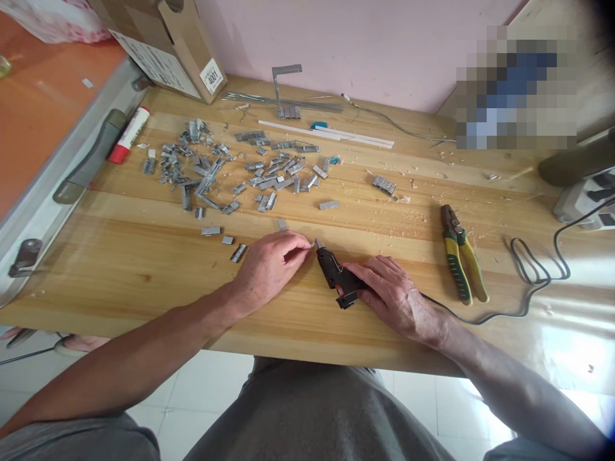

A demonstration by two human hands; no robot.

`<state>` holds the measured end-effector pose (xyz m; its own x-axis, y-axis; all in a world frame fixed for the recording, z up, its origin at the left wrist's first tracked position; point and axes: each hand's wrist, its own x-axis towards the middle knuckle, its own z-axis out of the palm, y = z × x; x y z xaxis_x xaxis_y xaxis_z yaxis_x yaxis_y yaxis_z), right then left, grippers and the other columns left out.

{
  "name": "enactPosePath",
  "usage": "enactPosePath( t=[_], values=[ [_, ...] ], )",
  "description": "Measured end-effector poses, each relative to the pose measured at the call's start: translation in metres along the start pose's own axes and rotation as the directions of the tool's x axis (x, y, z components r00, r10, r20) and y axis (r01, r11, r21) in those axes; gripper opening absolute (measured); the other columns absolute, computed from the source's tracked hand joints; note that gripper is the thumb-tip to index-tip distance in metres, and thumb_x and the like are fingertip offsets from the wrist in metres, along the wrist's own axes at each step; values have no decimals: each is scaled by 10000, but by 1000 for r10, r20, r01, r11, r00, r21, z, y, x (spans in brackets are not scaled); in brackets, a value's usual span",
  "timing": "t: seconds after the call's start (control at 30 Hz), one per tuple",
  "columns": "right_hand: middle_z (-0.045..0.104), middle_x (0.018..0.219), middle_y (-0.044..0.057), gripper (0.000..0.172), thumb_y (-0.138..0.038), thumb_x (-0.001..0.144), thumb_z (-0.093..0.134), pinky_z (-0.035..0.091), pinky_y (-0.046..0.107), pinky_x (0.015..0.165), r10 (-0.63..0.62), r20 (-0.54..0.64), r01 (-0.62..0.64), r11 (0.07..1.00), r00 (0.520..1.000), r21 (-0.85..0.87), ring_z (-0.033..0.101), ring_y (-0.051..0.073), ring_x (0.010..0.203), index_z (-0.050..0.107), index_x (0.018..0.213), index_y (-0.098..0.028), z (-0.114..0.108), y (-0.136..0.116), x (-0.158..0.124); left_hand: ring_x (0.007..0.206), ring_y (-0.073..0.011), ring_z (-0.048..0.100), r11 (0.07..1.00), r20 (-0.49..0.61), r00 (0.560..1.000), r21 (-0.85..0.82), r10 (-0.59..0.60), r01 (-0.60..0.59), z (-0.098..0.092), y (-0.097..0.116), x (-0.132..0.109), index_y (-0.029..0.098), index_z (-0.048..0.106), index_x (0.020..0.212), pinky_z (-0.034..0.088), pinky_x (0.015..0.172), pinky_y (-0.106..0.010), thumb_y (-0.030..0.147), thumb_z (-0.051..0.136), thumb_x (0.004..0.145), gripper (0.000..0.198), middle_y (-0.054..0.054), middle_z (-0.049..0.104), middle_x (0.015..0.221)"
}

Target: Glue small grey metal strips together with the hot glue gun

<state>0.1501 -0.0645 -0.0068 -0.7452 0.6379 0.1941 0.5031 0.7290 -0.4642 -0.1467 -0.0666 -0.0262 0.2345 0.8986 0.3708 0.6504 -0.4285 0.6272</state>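
Observation:
My right hand (391,291) is wrapped round a black glue gun (331,269), which lies low over the wooden table (192,275). Its nozzle points away from me and a little left. Close to the tip, my left hand (276,256) is closed in a pinch on a small pale piece (312,244), too small to name. The piece and the nozzle are near or touching; I cannot tell which. Just beyond my left knuckles lies a flat grey piece (282,224). Nearer to the left wrist are a small dark grey strip block (238,253) and a grey rectangle (227,240).
Many grey pieces (283,173) are scattered behind the left hand. Yellow-green pliers (460,256) and the gun's black cable (480,320) lie right. White sticks (331,133), an angled grey frame (276,89), a red-capped marker (129,134) and a cardboard box (168,48) stand or lie farther back.

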Motion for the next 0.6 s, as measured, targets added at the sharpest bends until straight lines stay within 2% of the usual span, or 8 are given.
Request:
enactPosePath(
  t=[0.43,0.6],
  values=[
    [775,1194,121,366,-255,1136,544,568,435,922,-7,20,7,1000,1000,9,702,265,1035,591,1494,-191,0,-4,-1,907,-201,797,1000,16,1000,-2,-13,13,-1,-1,0,225,755,996,618,852,-320,110,662,1007,148,-34,838,998],
    [770,1169,114,398,-253,1136,538,560,434,907,-13,-9,13,1000,1000,9,693,266,1020,567,1530,-206,1,-2,-3,879,-201,789,1000,6,1000,-1,-7,7,1,-2,0,219,749,983,609,825,-317,131,688,1016,112,-40,834,982]
  ],
)
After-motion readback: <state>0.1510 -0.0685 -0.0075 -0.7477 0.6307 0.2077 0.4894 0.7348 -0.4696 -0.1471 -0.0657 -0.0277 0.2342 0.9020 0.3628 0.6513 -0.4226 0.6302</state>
